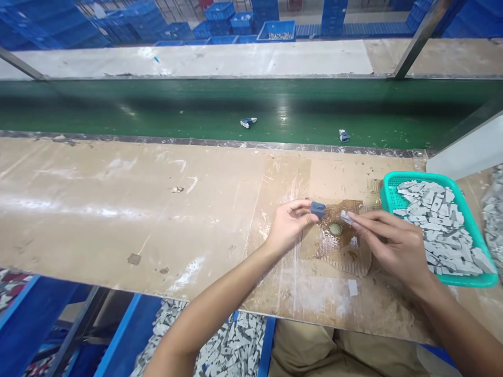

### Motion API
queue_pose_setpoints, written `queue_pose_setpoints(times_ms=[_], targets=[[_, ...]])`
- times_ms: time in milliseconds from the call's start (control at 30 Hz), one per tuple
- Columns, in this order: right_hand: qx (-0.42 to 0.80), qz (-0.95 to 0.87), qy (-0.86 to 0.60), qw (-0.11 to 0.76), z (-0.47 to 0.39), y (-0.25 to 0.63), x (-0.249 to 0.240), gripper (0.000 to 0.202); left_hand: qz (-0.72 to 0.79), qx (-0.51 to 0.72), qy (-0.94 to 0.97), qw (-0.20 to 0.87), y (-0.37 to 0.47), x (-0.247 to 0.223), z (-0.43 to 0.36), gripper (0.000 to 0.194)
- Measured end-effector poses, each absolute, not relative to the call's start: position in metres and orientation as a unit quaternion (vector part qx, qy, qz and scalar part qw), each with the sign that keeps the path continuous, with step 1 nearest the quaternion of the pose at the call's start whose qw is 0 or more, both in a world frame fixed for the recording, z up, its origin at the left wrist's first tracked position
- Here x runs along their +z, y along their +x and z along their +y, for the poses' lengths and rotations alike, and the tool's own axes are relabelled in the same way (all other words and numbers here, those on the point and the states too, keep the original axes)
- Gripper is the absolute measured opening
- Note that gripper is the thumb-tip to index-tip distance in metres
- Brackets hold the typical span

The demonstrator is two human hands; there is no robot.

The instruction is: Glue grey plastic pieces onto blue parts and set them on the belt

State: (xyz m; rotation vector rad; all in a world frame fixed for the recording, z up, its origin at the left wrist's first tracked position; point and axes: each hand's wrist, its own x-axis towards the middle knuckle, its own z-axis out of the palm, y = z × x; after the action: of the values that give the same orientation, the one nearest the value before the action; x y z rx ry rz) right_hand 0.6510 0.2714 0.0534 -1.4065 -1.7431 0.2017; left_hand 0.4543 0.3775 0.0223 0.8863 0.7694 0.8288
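Note:
Between the thumb and fingers of my left hand [291, 222] is a small dark blue-grey plastic part [318, 210] with a slot at its end. My right hand [393, 243] pinches a small light grey plastic piece [346, 217] at its fingertips. The two pieces face each other with a short gap between them. Below them a small round cap-like dish [335, 229] sits on a brown, wet-looking patch of cardboard [346, 262]. To the right of my right hand, a green basket [477, 222] holds many loose light grey pieces.
Beyond the worktable [118, 209] runs a green conveyor belt [157, 110]. Two blue-and-white assemblies lie on it, a left one [247, 123] and a right one [344, 136]. Blue crates [275, 31] stand behind. Under the table edge, a blue bin [121, 335] holds grey parts.

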Motion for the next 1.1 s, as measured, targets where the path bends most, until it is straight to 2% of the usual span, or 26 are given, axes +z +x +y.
queue_pose_setpoints(times_ms=[200, 367, 600, 933, 1100], targets=[[0.118, -0.691, -0.539, 0.467, 0.271, 0.652, 0.063, 0.047, 0.289, 0.33, 0.472, 0.765, 0.462, 0.014, 0.36, 0.021], [0.156, -0.724, -0.491, 0.459, 0.27, 0.654, 0.063, 0.056, 0.233, 0.362, 0.454, 0.78, 0.464, 0.01, 0.353, 0.028], [0.167, -0.739, -0.477, 0.446, 0.27, 0.655, 0.062, 0.058, 0.211, 0.386, 0.456, 0.773, 0.463, 0.013, 0.351, 0.024], [0.18, -0.739, -0.486, 0.431, 0.271, 0.655, 0.059, 0.066, 0.246, 0.413, 0.519, 0.706, 0.462, 0.019, 0.344, 0.024], [0.183, -0.739, -0.488, 0.427, 0.274, 0.654, 0.061, 0.061, 0.263, 0.414, 0.516, 0.702, 0.463, 0.018, 0.34, 0.025]])
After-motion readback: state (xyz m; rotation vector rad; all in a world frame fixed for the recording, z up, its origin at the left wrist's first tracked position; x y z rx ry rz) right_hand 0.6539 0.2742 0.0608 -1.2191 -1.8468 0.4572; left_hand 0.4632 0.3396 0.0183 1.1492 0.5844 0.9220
